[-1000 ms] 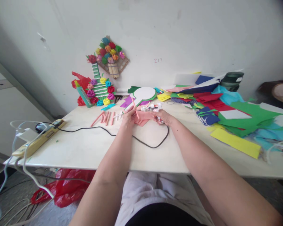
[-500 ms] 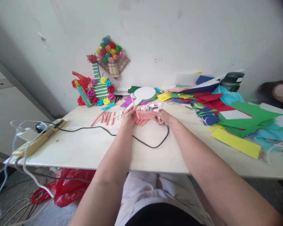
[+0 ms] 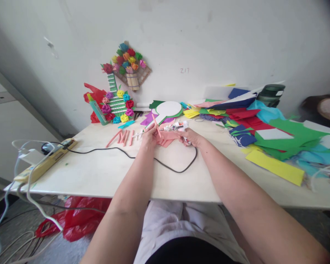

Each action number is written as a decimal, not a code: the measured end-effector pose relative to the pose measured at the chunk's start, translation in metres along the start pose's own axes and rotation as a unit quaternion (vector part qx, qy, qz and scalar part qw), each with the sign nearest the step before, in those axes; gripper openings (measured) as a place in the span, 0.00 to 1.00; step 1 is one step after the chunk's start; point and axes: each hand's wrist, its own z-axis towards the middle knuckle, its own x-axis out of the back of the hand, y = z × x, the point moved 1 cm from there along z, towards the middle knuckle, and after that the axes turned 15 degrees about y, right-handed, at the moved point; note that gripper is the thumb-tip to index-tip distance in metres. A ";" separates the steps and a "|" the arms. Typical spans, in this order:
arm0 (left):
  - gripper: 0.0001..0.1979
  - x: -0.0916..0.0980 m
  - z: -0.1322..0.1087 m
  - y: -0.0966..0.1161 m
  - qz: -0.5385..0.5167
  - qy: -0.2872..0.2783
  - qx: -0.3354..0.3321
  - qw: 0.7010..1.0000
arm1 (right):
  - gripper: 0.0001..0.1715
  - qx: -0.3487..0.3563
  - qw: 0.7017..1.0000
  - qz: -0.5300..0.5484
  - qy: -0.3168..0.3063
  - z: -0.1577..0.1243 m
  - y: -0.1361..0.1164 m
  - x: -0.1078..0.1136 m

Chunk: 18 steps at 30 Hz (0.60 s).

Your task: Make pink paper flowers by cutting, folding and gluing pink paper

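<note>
My left hand point(image 3: 149, 136) is closed on a pink paper strip point(image 3: 167, 136), whose near end meets a thin pink roll point(image 3: 156, 124) slanting up from the fingers. A thin white stick also pokes out to the left of that hand. At the strip's other end, my right hand point(image 3: 191, 137) pinches the paper, so it stretches between both hands. Just behind the strip lies a patterned glue gun point(image 3: 178, 125), partly covered by my right hand. More pink paper lies under the strip. Several finished pink rolls point(image 3: 123, 136) rest left of my left hand.
A black cord point(image 3: 167, 168) loops across the table from a yellow power strip point(image 3: 48, 161). At the back left stand a green glue bottle point(image 3: 97, 110) and a flower-trimmed guitar shape point(image 3: 117, 101). Coloured sheets point(image 3: 277, 137) pile up on the right. A white-topped round cutout point(image 3: 169, 109) lies behind the hands.
The pink roll at my left hand has shifted slightly and leans a little more to the left. Both hands stay in nearly the same place.
</note>
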 end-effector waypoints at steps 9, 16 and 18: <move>0.12 0.000 -0.002 0.000 -0.004 -0.026 0.023 0.999 | 0.24 -0.004 0.999 0.032 0.003 -0.001 -0.001 0.001; 0.13 -0.004 -0.009 0.002 -0.009 -0.022 0.049 0.999 | 0.24 -0.013 0.998 0.061 -0.005 0.000 0.000 0.002; 0.12 -0.004 -0.011 0.003 -0.020 -0.023 0.059 0.998 | 0.24 -0.014 0.998 0.066 -0.013 0.000 0.000 0.001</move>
